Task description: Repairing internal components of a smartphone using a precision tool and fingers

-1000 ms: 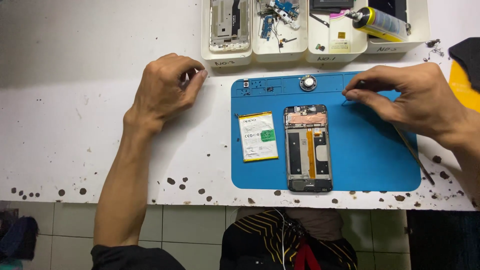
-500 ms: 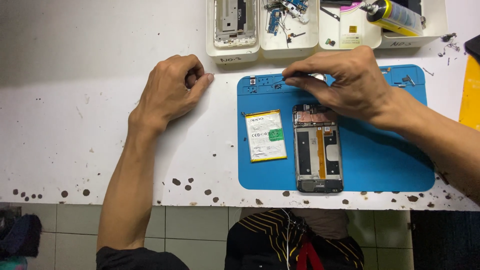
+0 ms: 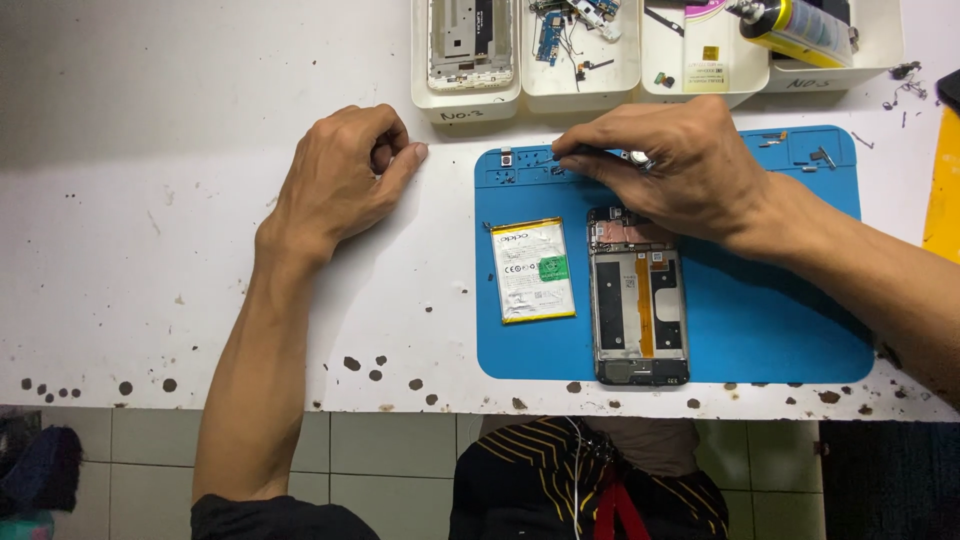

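An opened phone frame [image 3: 640, 300] lies face down on a blue work mat [image 3: 780, 310], with a flat white battery [image 3: 532, 270] beside it on the left. My right hand [image 3: 680, 170] reaches across the mat's top edge, pinching thin dark tweezers [image 3: 560, 152] whose tip points left toward small parts in the mat's upper slots. A small camera module [image 3: 506, 158] sits in the mat's top left corner. My left hand [image 3: 345, 175] rests loosely curled on the white table [image 3: 200, 250], left of the mat, holding nothing I can see.
White trays [image 3: 580, 75] line the back edge, holding a phone mid-frame [image 3: 465, 40], loose boards and cables, and a yellow tube [image 3: 795, 30]. Tiny screws lie at the mat's top right [image 3: 820, 155]. A yellow object [image 3: 945, 180] sits at the far right. The table's front edge is chipped.
My right hand has moved from the mat's right side leftward across its top edge, bringing the tweezers over the upper left slots. The left hand has stayed put.
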